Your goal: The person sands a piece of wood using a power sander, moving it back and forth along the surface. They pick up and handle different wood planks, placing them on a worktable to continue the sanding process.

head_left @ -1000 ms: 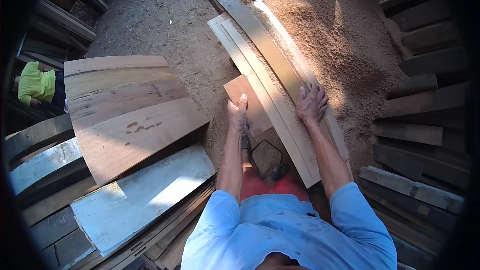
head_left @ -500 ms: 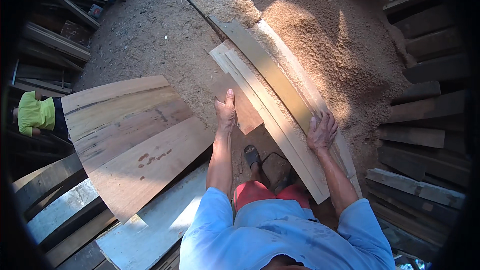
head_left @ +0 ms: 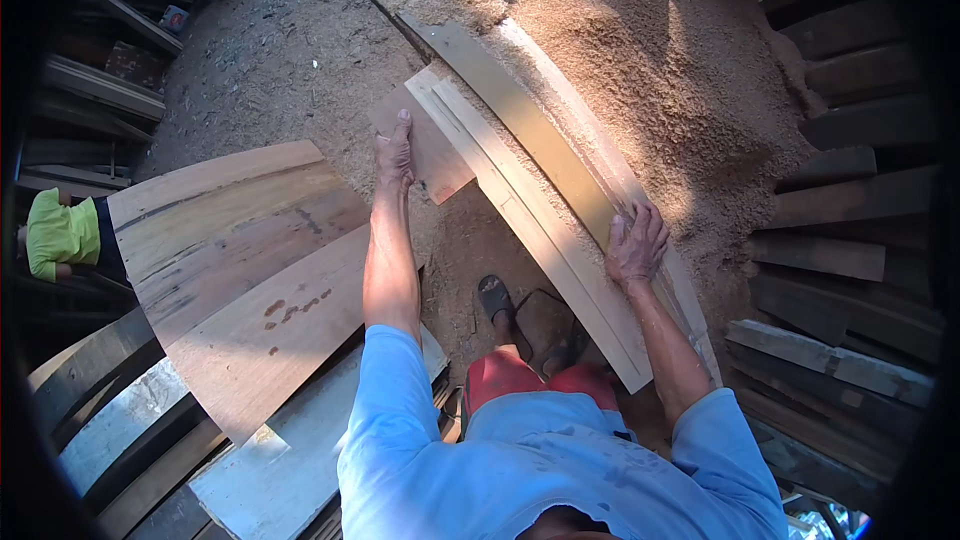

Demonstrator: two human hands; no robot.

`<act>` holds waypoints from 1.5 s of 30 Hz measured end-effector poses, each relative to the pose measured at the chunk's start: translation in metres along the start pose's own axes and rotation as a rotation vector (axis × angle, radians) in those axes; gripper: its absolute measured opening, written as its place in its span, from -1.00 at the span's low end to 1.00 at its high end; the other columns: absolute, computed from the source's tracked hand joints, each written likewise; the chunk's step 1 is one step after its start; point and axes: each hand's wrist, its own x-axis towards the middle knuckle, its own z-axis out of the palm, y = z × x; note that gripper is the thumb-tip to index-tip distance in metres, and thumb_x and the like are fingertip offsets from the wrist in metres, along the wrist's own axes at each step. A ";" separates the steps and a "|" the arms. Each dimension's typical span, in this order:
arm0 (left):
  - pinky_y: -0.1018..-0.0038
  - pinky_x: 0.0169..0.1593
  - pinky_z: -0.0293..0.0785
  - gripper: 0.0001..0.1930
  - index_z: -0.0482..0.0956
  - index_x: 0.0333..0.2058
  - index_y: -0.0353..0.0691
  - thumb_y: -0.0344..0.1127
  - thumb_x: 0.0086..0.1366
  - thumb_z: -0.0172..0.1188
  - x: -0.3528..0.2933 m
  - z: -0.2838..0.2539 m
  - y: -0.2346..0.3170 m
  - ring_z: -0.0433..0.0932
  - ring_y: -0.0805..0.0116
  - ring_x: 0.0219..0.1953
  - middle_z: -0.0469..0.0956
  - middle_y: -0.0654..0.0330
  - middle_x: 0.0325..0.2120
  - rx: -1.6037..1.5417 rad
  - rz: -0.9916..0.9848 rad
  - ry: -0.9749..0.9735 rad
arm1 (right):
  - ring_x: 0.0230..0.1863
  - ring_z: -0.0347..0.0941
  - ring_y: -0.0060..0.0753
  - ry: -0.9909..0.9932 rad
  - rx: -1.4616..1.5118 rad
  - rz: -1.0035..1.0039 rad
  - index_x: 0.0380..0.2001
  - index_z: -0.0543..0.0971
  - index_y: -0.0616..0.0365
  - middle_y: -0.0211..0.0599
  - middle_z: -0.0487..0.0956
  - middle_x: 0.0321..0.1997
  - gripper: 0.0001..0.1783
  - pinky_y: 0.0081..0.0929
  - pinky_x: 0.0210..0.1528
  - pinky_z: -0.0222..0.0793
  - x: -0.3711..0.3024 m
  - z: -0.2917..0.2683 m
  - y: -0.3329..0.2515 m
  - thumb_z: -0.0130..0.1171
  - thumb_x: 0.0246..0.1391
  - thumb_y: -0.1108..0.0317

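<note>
My left hand (head_left: 394,155) is closed on the edge of a flat brown wooden board (head_left: 438,160), thumb pointing away from me. The board lies against the left side of a pale wooden bench strip (head_left: 520,215) with narrow grooves along it. My right hand (head_left: 637,245) is wrapped over the near end of a long yellow-brown wooden plank (head_left: 535,130), which runs along the bench. Sawdust lines the gap between the plank and the pale strip. Part of the brown board seems to be hidden by the strip.
A large sawdust heap (head_left: 640,60) rises to the right of the bench. Wide joined wood panels (head_left: 250,260) stand at the left, above a whitish board (head_left: 270,485). Stacked planks (head_left: 840,200) line the right side. A person in a yellow-green shirt (head_left: 62,233) is at the far left.
My left hand has moved away from me and to the left, carrying the brown board along the strip. My right hand stays on the plank's near end. The whole view has shifted slightly.
</note>
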 end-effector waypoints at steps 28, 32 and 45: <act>0.25 0.12 0.56 -0.26 0.37 0.20 -0.42 -0.02 0.28 0.48 -0.451 0.070 -0.180 0.65 0.13 0.02 0.64 -0.10 -0.02 0.424 -0.089 0.186 | 0.46 0.03 0.22 -0.122 0.031 0.049 0.39 0.32 0.14 0.07 0.13 0.51 -0.21 0.25 0.48 -0.05 0.004 0.009 0.004 -0.10 0.36 -0.24; 0.21 0.13 0.56 -0.25 0.36 0.20 -0.44 -0.01 0.28 0.47 -0.479 0.073 -0.195 0.66 0.07 0.04 0.64 -0.13 -0.02 0.386 -0.102 0.186 | 0.45 0.04 0.22 -0.125 0.023 0.036 0.35 0.34 0.17 0.12 0.14 0.50 -0.22 0.25 0.47 -0.03 0.005 0.007 0.001 -0.10 0.36 -0.24; 0.04 0.07 0.58 -0.19 0.34 0.14 -0.48 0.06 0.20 0.49 -0.578 0.086 -0.239 0.67 -0.25 -0.01 0.64 -0.33 -0.10 0.469 -0.202 0.212 | 0.43 0.10 0.25 -0.089 -0.025 0.040 0.36 0.33 0.17 0.13 0.23 0.44 -0.22 0.23 0.44 0.06 0.005 0.009 0.001 -0.12 0.36 -0.25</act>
